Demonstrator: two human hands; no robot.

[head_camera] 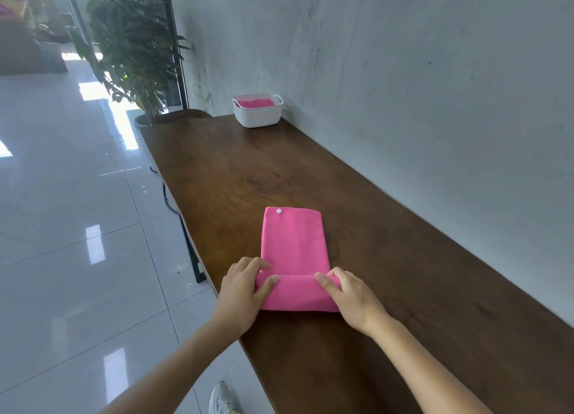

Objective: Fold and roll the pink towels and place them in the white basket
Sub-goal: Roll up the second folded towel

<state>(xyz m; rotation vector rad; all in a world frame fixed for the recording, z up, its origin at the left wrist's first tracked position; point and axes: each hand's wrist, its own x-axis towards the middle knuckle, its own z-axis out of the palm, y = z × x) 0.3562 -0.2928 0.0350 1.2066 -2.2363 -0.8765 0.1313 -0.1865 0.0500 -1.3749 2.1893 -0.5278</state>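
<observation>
Folded pink towel [295, 246] lies on the counter [403, 289]; left hand [245, 286] and right hand [348, 292] each curl around an end of its near, just-started roll. Uneven pressure from either hand would likely skew or loosen the roll, fitting poorly into the far white basket [257, 115].

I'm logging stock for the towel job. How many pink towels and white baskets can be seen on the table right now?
White basket: 1
Pink towels: 2 visible, the half-rolled towel and the basket's towel
Total: 3
</observation>
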